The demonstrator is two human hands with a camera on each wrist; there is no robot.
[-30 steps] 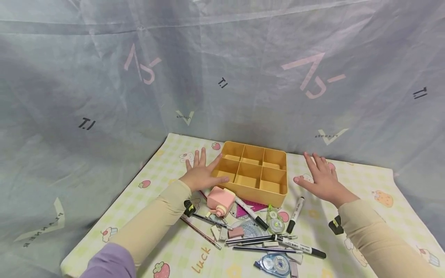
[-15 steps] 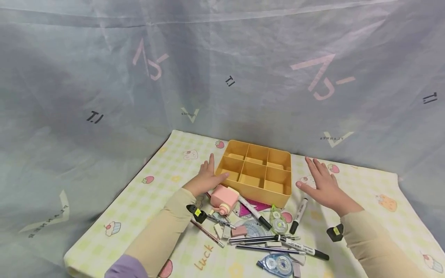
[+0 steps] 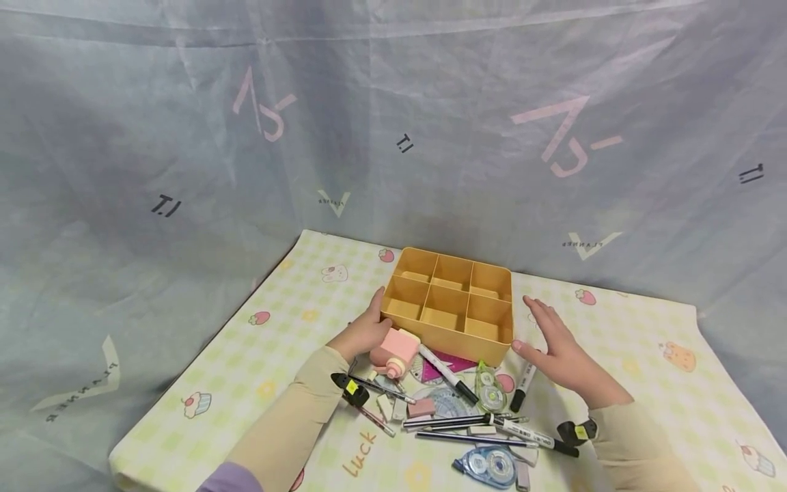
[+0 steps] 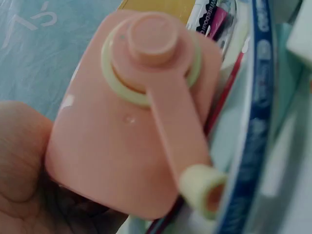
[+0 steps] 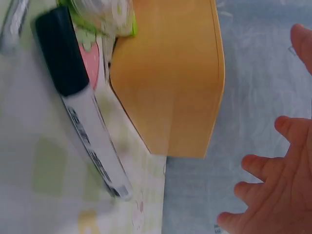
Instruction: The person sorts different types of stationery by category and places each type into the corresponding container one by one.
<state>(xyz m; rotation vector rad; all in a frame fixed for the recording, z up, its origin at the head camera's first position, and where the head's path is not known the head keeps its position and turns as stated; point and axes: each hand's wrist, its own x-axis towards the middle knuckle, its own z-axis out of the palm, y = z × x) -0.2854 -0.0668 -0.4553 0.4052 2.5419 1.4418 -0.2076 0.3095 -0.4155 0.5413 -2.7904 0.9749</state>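
A yellow box (image 3: pixel 458 339) with several compartments stands at the back of the table. At its left side is my left hand (image 3: pixel 361 335), fingers extended along the wall and thumb by the front corner; whether it touches is unclear. Close by this hand sits a pink crank pencil sharpener (image 3: pixel 395 348), large in the left wrist view with part of the left hand (image 4: pixel 22 161) behind it. My right hand (image 3: pixel 561 352) hovers off the box's right side with fingers spread and nothing held. Below it lies a whiteboard marker (image 5: pixel 95 139), near the box's end wall (image 5: pixel 170 83).
In front of the box lie another marker (image 3: pixel 447 374), a green correction tape (image 3: pixel 490 391), a blue correction tape (image 3: pixel 488 467), several pencils (image 3: pixel 473 439), a pink eraser (image 3: pixel 421 408) and a magenta set square (image 3: pixel 445 363). A grey curtain (image 3: pixel 430 137) hangs behind the table.
Both hands have moved inward and lower toward the box's sides. The left fingers, earlier spread above its left edge, now lie beside the wall. The box stays on the table.
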